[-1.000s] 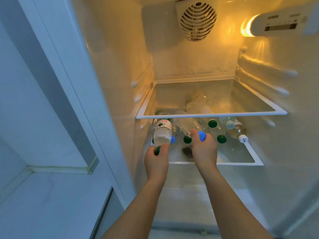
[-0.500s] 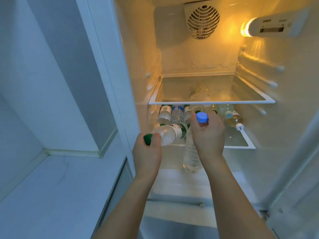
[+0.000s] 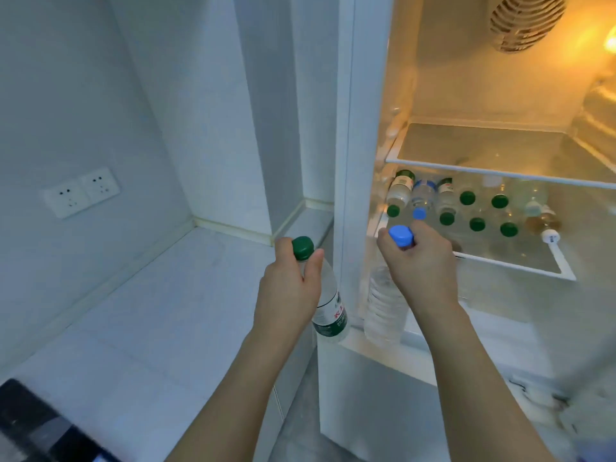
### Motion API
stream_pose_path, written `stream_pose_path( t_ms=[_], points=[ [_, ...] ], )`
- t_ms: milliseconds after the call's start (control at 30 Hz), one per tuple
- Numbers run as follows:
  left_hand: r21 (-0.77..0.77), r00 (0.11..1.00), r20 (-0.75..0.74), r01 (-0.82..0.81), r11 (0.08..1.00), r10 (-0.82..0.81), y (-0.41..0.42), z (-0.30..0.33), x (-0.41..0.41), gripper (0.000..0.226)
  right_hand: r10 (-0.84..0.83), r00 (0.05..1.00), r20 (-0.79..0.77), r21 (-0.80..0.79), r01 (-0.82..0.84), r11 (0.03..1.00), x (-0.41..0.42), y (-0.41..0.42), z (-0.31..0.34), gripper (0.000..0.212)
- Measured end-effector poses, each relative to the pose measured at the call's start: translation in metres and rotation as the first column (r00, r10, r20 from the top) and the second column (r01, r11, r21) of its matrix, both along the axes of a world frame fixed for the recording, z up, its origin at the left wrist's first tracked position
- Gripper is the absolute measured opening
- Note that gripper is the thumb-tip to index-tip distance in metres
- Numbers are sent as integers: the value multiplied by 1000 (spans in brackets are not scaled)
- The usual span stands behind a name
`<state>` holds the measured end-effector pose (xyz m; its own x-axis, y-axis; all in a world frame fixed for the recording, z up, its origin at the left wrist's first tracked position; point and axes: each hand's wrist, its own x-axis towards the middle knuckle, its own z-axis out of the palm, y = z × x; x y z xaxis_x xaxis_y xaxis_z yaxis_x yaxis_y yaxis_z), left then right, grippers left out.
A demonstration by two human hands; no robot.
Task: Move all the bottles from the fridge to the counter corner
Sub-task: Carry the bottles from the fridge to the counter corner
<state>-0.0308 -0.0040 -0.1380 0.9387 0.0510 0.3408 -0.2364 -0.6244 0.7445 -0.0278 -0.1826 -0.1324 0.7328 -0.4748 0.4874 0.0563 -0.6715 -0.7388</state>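
2 bottles are in hand. The green-capped bottle (image 3: pixel 325 295) hangs from the left hand (image 3: pixel 288 291), whose fingers and thumb curl round its neck just under the cap; its long axis runs cap-up, tilting down and to the right, label low. The blue-capped bottle (image 3: pixel 386 295) hangs nearly upright from the right hand (image 3: pixel 420 265), gripped the same way at the neck.

Taking the fridge's left wall (image 3: pixel 360 161) as landmark: the green-capped bottle is already just outside it, on the counter side, while the blue-capped one is just inside it, in front of the lower shelf (image 3: pixel 520 265). The counter corner (image 3: pixel 206 235) lies to the left of that wall and further from the person, so the coming carry looks like a leftward and forward sweep, and the left hand is plainly the nearer one. The blue-capped bottle has to clear the wall's front edge first.

Further inside, right of the wall, about 10 more bottles (image 3: pixel 466 211) lie on their sides on the lower shelf with caps facing out, mostly green, 1 blue, 1 white at the far right. The upper glass shelf (image 3: pixel 500 151) sits above them, a round fan grille (image 3: pixel 526 21) higher on the back wall.

Left of the wall, the pale counter (image 3: pixel 150 311) runs to tiled walls with a double socket (image 3: pixel 81 191); a dark appliance edge (image 3: pixel 30 425) shows at the near end.
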Motion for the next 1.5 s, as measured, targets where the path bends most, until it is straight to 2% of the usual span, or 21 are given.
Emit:
stream_pose_path(
  t_ms=[100,333,500,733,1134,1500],
  points=[
    [-10,999,-18,-52,999,52,24,-7,-20,26,92,995,-33,-39,-94,995,-2,27,-3,44],
    [-11,944,-44,-327,945,326,79,-8,-80,25,385,922,-42,-74,-387,919,-16,96,-13,47],
    [37,878,-101,-467,883,468,114,-14,-133,24,575,812,-102,-68,-582,810,-43,150,-24,49],
    [55,764,-69,-640,767,642,175,-10,-216,28,763,636,-114,-89,-772,629,-99,227,-14,49],
    [135,552,-42,-823,552,833,305,1,-400,33,904,400,-149,-143,-914,381,-254,383,2,50],
    [73,341,-54,-936,344,939,416,-6,-597,29,969,199,-149,-181,-969,171,-424,534,0,48]
  ],
)
